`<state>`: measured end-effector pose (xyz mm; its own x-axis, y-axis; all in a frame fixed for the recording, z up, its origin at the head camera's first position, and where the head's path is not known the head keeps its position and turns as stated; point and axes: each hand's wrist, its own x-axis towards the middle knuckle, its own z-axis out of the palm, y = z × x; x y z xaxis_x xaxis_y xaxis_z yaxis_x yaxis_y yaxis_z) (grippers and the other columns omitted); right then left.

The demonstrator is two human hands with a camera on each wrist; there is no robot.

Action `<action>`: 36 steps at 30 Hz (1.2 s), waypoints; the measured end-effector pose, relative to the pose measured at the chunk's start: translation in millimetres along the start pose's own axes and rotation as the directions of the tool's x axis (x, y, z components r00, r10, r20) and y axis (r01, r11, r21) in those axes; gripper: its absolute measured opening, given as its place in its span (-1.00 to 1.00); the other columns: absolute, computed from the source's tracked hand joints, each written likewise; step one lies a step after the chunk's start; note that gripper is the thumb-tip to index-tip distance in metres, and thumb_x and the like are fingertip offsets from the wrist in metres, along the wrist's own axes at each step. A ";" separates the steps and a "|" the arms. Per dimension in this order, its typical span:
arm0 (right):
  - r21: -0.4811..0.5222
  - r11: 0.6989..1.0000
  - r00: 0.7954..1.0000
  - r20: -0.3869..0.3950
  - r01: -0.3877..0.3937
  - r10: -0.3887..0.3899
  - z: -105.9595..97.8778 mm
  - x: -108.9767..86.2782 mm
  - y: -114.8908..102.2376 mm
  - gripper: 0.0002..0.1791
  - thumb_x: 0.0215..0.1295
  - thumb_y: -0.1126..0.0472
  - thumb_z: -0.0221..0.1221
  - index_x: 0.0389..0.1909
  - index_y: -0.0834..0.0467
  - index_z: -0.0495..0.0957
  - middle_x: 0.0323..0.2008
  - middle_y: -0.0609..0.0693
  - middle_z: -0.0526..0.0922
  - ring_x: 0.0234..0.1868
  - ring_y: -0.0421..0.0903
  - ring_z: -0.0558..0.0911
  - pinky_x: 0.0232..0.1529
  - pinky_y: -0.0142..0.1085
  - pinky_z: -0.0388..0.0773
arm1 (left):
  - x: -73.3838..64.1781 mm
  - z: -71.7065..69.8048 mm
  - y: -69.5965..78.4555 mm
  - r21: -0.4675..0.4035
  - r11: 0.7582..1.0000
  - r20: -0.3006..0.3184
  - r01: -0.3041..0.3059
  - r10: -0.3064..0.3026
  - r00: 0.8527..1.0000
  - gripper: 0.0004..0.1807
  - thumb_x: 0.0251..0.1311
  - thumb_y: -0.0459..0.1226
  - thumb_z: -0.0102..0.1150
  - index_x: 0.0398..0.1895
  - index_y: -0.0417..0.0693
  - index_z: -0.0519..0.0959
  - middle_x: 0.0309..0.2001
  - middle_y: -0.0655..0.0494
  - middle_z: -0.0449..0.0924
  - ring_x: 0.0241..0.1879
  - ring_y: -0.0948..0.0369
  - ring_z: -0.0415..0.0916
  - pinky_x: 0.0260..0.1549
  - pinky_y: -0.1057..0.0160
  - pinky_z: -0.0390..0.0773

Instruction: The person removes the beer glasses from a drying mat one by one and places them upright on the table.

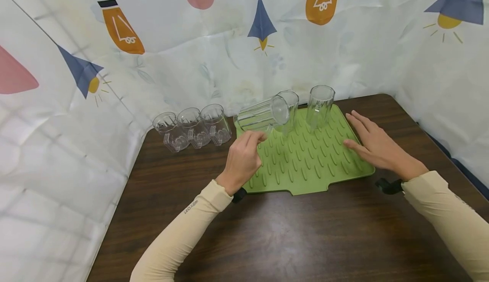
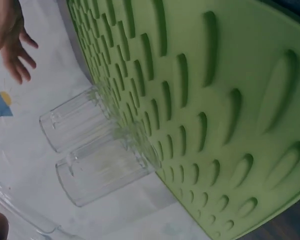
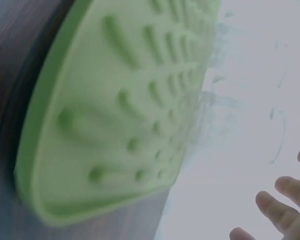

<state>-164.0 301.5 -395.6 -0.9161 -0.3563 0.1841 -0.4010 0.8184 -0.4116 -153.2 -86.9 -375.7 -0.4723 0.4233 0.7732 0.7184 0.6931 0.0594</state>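
My left hand (image 1: 243, 156) grips a clear glass mug (image 1: 257, 116) by its handle, in the air over the left back part of a green drying mat (image 1: 305, 169). That mug lies tipped on its side, its wide round end toward the right. Two more glass mugs stand on the mat's back part: one at the right (image 1: 321, 103), one partly hidden behind the held mug (image 1: 292, 103). Fingers spread, my right hand (image 1: 376, 144) hovers by the mat's right edge, holding nothing. In the left wrist view only a corner of the held mug (image 2: 20, 212) shows.
Three clear mugs (image 1: 195, 127) stand in a row on the dark wooden table (image 1: 290, 235), left of the mat. A white printed cloth (image 1: 168, 74) hangs behind and beside the table. Raised ridges cover the mat.
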 end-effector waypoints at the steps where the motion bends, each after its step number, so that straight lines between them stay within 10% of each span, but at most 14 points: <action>1: 0.033 0.999 1.000 -0.013 -0.002 0.002 0.9 1.1 -2.4 -0.14 0.59 -0.07 0.06 0.69 0.03 -0.15 0.68 0.24 -0.11 0.58 0.48 0.08 0.42 0.49 0.09 | 0.0 0.1 0.0 0.014 1.000 -0.004 -0.014 0.014 1.000 -0.48 -0.12 -0.74 -0.10 -0.13 -0.21 0.61 -0.25 -0.03 0.67 -0.30 0.07 0.68 -0.28 0.18 0.72; 9: 0.225 0.974 0.997 -0.072 0.009 0.008 9.0 11.5 -24.6 -0.25 0.65 -0.08 -0.07 0.69 -0.05 -0.14 0.66 0.25 -0.07 0.61 0.42 0.05 0.39 0.52 0.08 | 0.4 4.2 0.8 0.134 0.985 -0.009 -0.108 0.110 0.994 -0.45 -0.18 -0.72 -0.17 -0.16 -0.17 0.63 -0.33 0.01 0.61 -0.40 0.10 0.56 -0.40 0.23 0.59; 20: 0.391 0.919 0.994 -0.107 0.061 -0.020 24.8 27.5 -53.6 -0.22 0.61 -0.35 -0.34 0.67 -0.03 -0.04 0.53 0.32 0.14 0.47 0.36 0.27 0.23 0.42 0.26 | -2.1 12.1 3.7 0.231 0.949 0.010 -0.214 0.218 0.976 -0.74 0.28 -0.59 -0.02 -0.17 -0.16 0.60 -0.36 0.03 0.58 -0.44 0.13 0.43 -0.46 0.26 0.44; 28: 0.538 0.832 0.985 -0.163 0.133 -0.053 37.8 39.8 -73.4 -0.25 0.65 -0.28 -0.37 0.63 0.10 0.05 0.55 0.27 0.15 0.47 0.34 0.33 0.28 0.08 0.45 | -3.3 13.8 8.6 0.287 0.916 0.047 -0.281 0.280 0.959 -0.88 0.50 -0.38 0.01 -0.15 -0.16 0.57 -0.36 0.06 0.55 -0.41 0.14 0.43 -0.42 0.27 0.42; 36: 0.726 0.670 0.985 -0.167 0.154 -0.046 45.6 50.3 -90.3 -0.37 0.71 -0.07 -0.33 0.58 0.20 0.08 0.52 0.27 0.20 0.40 0.25 0.39 0.14 -0.51 0.57 | -7.1 16.7 12.9 0.341 0.873 0.064 -0.350 0.350 0.935 -0.85 0.43 -0.43 -0.02 -0.15 -0.15 0.58 -0.37 0.08 0.55 -0.41 0.16 0.41 -0.43 0.30 0.43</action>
<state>-174.1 189.1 -389.8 -0.8831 -0.3133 0.3494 -0.4133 0.1665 -0.8953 -149.1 -71.2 -390.9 -0.2230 0.6753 0.7030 0.6181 0.6556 -0.4337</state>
